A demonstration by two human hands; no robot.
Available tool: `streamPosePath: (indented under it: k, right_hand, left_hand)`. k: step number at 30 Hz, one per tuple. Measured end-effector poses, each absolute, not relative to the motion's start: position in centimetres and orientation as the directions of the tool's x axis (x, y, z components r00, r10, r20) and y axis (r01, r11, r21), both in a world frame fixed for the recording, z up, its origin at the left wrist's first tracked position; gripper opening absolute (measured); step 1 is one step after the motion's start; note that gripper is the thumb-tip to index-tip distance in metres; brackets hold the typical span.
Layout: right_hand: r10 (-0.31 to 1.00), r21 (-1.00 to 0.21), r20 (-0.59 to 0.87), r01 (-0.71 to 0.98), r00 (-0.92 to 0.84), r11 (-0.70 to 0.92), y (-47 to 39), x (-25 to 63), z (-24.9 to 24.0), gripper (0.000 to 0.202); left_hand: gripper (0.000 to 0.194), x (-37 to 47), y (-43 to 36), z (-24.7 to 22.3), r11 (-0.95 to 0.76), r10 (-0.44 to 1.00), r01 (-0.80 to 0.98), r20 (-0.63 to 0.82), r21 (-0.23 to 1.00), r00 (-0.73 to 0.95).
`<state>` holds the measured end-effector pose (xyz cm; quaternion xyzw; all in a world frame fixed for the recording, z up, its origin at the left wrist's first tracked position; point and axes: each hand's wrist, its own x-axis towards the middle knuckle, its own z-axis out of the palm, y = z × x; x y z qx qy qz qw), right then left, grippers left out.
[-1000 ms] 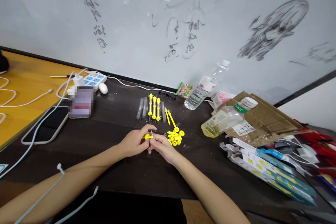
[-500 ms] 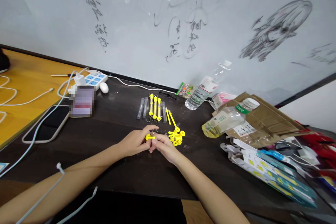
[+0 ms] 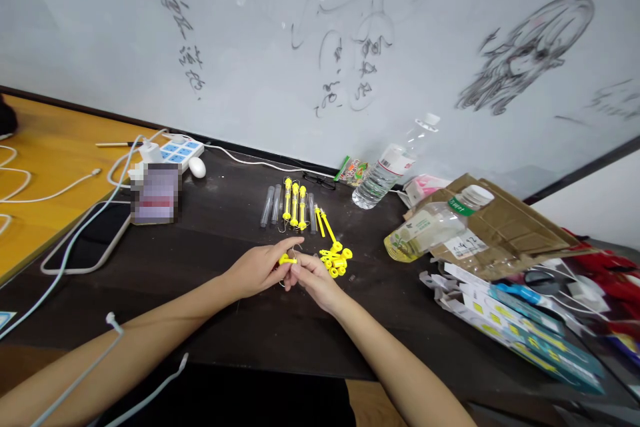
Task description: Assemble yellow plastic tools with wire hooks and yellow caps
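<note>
My left hand point(image 3: 259, 269) pinches a small yellow plastic piece point(image 3: 287, 259) with a thin metal hook at it. Against it, my right hand point(image 3: 316, 280) is closed on the same piece with thumb and fingertips. Beyond my hands lie three yellow rods with metal hooks point(image 3: 295, 205), side by side. Clear tubes point(image 3: 267, 207) flank them on both sides. Two thin yellow sticks point(image 3: 328, 227) lie to their right. A pile of small yellow parts point(image 3: 337, 260) is just right of my right hand.
A water bottle point(image 3: 383, 177) and a second bottle point(image 3: 425, 230) stand at the right, near cardboard point(image 3: 500, 220) and an opened box point(image 3: 520, 333). Phone point(image 3: 90, 237), power strip point(image 3: 180, 152) and white cables are at the left; a whiteboard point(image 3: 250, 67) rises behind.
The yellow piece between my fingertips has turned slightly. Both hands stay together in nearly the same place.
</note>
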<state>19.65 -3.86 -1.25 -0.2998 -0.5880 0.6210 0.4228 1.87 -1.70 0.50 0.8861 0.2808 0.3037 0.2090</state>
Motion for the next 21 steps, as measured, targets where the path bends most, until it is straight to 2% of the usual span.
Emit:
streamPosePath:
  k: [9,17,21]
  right_hand:
    - [0.882,-0.986,0.117,-0.16,-0.457,0.048,-4.21,19.15,-1.42,0.037]
    - [0.869,-0.993,0.1,-0.098,-0.485,0.059,-3.98,19.86,-1.23,0.033]
    - [0.863,-0.993,0.074,-0.12,-0.499,0.016,-3.85,19.88,-1.3,0.034]
  left_hand:
    - [0.039,2.04,-1.95,-0.12,-0.77,0.634,0.457,0.456,0.445,0.625]
    - [0.039,2.3,-2.19,-0.18,-0.728,0.665,0.428,0.402,0.535,0.63]
    - [0.039,2.31,-2.01,-0.22,-0.721,0.671,0.442,0.379,0.534,0.637]
